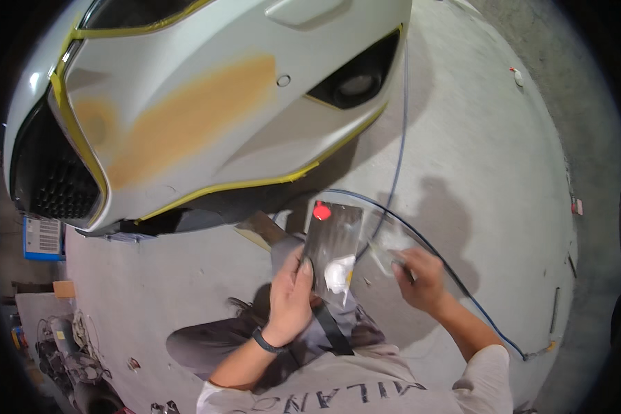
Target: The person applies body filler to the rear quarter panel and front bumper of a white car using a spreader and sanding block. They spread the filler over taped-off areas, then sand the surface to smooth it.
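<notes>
My left hand (290, 300) grips a dark rectangular mixing plate (332, 238) by its left edge, thumb on top. A red dab (321, 211) sits at the plate's far end, and a white mound of putty (338, 274) with a bit of yellow lies at the near end. To the right of the plate, my right hand (421, 279) is closed around a putty knife (386, 257) with a dark handle; its pale blade is smeared by motion. Beyond both hands stands a white car bumper (255, 131) with a tan, filler-coloured patch (193, 114).
Yellow masking tape (234, 185) edges the bumper. A blue hose (455, 279) crosses the concrete floor on the right. A blue and white machine (43, 238), a small cardboard box (65, 289) and dark machine parts (69, 352) are at the left. A small white bottle (517, 77) lies far right.
</notes>
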{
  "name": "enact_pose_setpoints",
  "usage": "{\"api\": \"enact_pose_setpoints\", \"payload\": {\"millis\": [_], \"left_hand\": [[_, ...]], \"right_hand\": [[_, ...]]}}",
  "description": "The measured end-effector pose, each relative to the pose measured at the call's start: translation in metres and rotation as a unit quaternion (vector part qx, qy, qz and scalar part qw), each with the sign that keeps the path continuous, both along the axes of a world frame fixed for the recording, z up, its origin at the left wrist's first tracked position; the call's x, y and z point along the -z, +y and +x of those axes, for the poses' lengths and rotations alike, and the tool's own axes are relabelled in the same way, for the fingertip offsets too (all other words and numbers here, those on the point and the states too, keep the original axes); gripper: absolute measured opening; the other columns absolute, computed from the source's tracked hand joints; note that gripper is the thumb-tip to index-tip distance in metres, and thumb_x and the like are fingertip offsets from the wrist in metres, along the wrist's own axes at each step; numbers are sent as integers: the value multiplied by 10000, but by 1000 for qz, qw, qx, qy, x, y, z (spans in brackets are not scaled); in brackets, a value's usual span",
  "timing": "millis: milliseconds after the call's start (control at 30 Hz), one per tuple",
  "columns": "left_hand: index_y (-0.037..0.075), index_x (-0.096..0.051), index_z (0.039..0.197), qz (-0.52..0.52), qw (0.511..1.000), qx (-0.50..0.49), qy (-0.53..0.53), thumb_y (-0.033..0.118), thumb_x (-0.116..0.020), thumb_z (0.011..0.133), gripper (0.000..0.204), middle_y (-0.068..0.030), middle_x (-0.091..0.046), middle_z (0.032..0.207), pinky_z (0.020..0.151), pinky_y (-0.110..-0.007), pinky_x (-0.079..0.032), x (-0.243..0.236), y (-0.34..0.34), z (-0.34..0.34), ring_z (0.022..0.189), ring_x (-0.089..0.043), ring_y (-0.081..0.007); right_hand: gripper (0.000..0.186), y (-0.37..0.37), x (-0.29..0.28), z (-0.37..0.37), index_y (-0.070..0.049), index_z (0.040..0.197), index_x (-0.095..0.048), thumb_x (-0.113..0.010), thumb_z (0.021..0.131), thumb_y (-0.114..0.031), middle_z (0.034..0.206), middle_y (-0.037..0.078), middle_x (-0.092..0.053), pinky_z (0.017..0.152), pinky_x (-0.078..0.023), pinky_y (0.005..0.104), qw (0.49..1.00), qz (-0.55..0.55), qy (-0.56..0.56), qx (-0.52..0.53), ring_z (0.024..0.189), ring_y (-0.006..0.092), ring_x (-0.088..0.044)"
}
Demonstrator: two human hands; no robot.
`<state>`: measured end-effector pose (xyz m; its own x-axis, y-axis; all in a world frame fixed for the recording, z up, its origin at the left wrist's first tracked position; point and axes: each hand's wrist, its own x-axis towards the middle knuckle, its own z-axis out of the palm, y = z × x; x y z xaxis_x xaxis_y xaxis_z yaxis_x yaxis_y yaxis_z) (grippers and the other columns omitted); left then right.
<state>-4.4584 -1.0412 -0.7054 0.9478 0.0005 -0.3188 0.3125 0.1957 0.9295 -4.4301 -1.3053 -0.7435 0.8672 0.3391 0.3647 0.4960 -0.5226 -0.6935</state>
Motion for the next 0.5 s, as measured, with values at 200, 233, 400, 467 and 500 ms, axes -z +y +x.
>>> {"api": "enact_pose_setpoints", "payload": {"millis": [200, 233, 400, 467, 500], "left_hand": [[-55, -559, 1381, 293, 946, 92, -100, 110, -488, 1053, 375, -288, -672, 933, 797, -437, -523, 25, -16, 19, 869, -674, -444], [-52, -563, 1376, 290, 943, 79, -145, 107, -491, 1050, 370, -291, -667, 920, 787, -442, -522, 27, -17, 20, 855, -673, -447], [-49, -576, 1367, 282, 942, 139, -120, 114, -498, 1049, 366, -300, -695, 970, 802, -448, -533, 33, -19, 22, 909, -691, -463], [-43, -575, 1373, 310, 937, 105, -126, 106, -504, 1045, 368, -302, -687, 957, 802, -446, -533, 33, -19, 22, 891, -690, -453], [-41, -574, 1377, 336, 931, 70, -123, 102, -507, 1043, 369, -303, -683, 951, 802, -445, -533, 33, -19, 22, 881, -690, -448]], "right_hand": [[97, -1, -25, 1, -23, 859, -663, -759, 851, -32, 832, 119, -644, 579, -486, 389, 983, 37, 144, -109, 645, 302, -631], [119, -1, -26, 3, -25, 837, -645, -763, 846, -39, 825, 117, -634, 579, -481, 393, 975, 27, 180, -125, 644, 309, -621], [194, -1, -31, 12, 2, 752, -602, -768, 827, -66, 785, 129, -593, 557, -448, 394, 978, 6, 167, -127, 632, 315, -590], [167, 0, -33, 15, -4, 775, -611, -760, 825, -60, 807, 126, -603, 569, -464, 388, 971, 40, 200, -125, 656, 315, -606], [154, 1, -34, 16, -8, 787, -615, -756, 824, -56, 818, 124, -607, 576, -471, 385, 968, 65, 203, -130, 667, 315, -615]]}}
